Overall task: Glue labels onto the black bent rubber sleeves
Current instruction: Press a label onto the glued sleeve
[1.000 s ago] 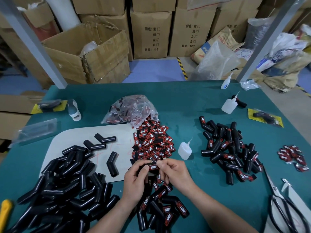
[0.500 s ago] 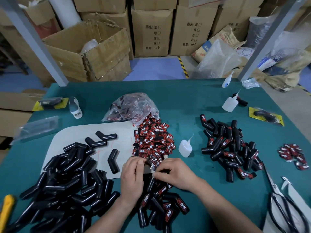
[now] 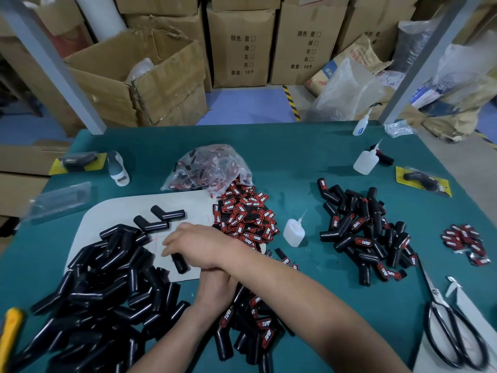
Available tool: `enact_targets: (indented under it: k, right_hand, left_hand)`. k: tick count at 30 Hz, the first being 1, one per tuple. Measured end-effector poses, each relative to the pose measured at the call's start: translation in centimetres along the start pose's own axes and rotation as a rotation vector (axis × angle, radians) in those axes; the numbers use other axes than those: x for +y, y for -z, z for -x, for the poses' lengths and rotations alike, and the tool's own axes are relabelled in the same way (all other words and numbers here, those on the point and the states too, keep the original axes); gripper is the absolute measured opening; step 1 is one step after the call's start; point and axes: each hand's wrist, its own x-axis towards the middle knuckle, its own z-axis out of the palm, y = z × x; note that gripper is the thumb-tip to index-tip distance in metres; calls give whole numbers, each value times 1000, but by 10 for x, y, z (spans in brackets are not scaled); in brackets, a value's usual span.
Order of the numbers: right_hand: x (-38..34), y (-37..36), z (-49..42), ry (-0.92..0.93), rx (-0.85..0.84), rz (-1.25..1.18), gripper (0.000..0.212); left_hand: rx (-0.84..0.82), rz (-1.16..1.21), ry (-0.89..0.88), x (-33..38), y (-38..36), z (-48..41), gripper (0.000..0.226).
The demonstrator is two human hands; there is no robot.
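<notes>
The right forearm crosses over the left wrist and reaches left onto the white board. The right hand lies on the upper end of one black bent sleeve; its fingers are held close together and bent downward. Motion blur prevents telling whether they have closed round the sleeve. The left hand is covered almost entirely by the right wrist, so its finger state cannot be told. Two further sleeves lie apart on the board beyond the right hand. The unlabelled sleeve pile lies at the left and overlaps the near edge of the board. A near pile of labelled sleeves lies under both forearms, which hide part of it. The loose label pile sits at the right edge of the board, just beyond the right hand, with a clear bag of labels touching its far side. A glue bottle stands just right of the labels, between them and a second labelled sleeve pile. A small label heap and scissors lie at the far right of the green table. Two more bottles stand near the far right edge.
</notes>
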Motion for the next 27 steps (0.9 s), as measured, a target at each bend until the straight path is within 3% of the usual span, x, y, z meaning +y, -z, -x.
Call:
enact_targets:
  k: [2,4,6,9,13,17,22,27]
  right_hand:
    - [-4,-2,-14,-75,-96,62,35]
    - [-7,-2,-15,-63,-89,175,25]
    - [-3,-1,-4,-49,15,167,22]
    - [13,-6,32,-135,276,-155,31]
    - [35,-32,106,-272,612,-474,32]
    - [38,-70,158,-413,848,-609,29]
    - [35,-84,171,-476,926,-689,26]
    - [35,-80,169,-458,874,-715,25]
  left_hand:
    - [6,-25,-24,-2,1,1,13]
    - [36,-7,-60,1,4,0,17]
    - [67,75,-212,5,7,0,6]
    - [60,231,-331,10,12,1,12]
    - [-81,221,-213,10,10,4,27]
    - [-89,351,-19,11,18,5,25]
    - [-87,393,-161,16,21,12,17]
    - [-384,245,-251,11,25,8,44]
